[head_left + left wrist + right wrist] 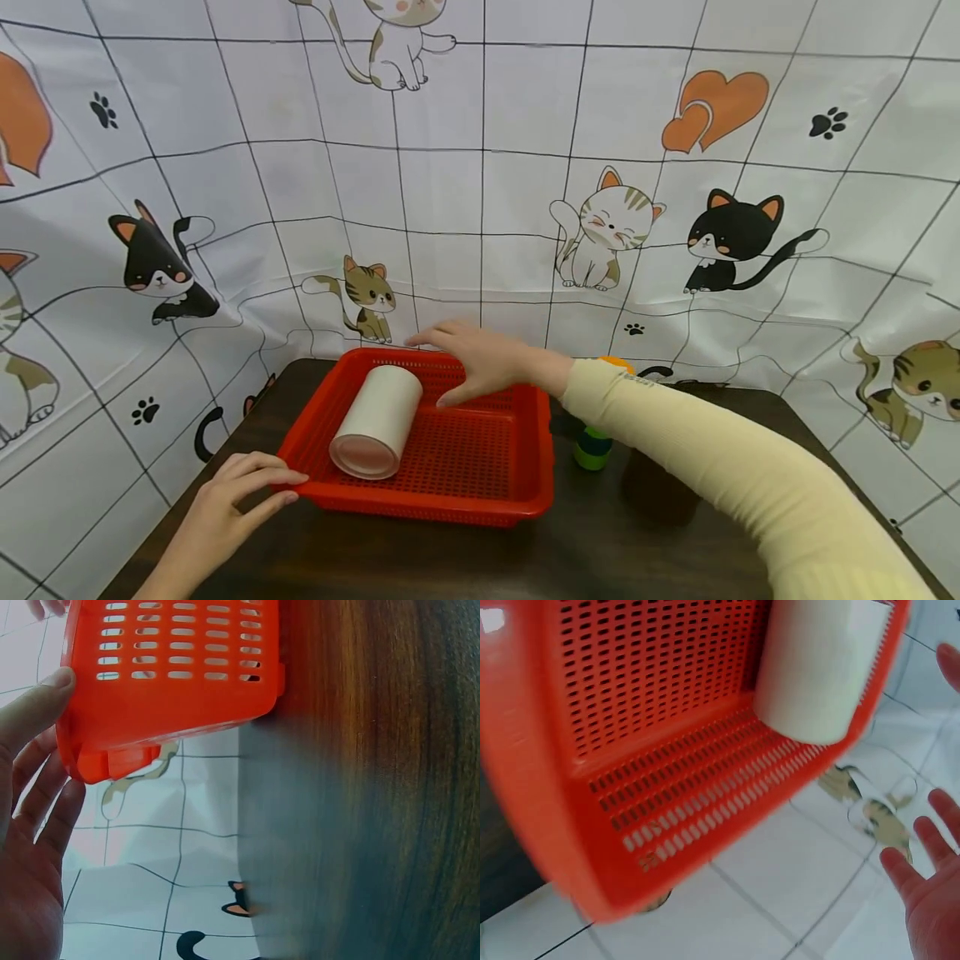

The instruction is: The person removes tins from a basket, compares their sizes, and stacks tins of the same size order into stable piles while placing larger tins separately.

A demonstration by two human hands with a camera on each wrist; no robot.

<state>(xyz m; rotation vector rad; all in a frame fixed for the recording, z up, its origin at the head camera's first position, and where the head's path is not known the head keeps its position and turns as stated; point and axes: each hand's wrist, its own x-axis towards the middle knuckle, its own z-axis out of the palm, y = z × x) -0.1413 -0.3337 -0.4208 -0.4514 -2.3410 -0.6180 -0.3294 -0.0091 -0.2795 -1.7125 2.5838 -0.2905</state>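
Observation:
A red plastic basket (480,504) with slotted walls stands on the dark wooden table. Inside it, on the left, a white cylindrical can (381,408) lies on its side, its round end toward me. My left hand (228,508) pinches the near left corner of the basket; in the left wrist view the thumb (52,686) lies on one side of the rim and the fingers (64,806) on the other. Over the back of the basket hovers my right hand (480,358), fingers spread and holding nothing. In the right wrist view its fingers are apart from the can.
Right of the basket, partly behind the right sleeve (690,442), stands a green and dark thing (592,450) with orange (618,364) showing above. A dark brown round shape (660,492) is beside it. A white cat-print sheet (517,192) encloses the table (360,558).

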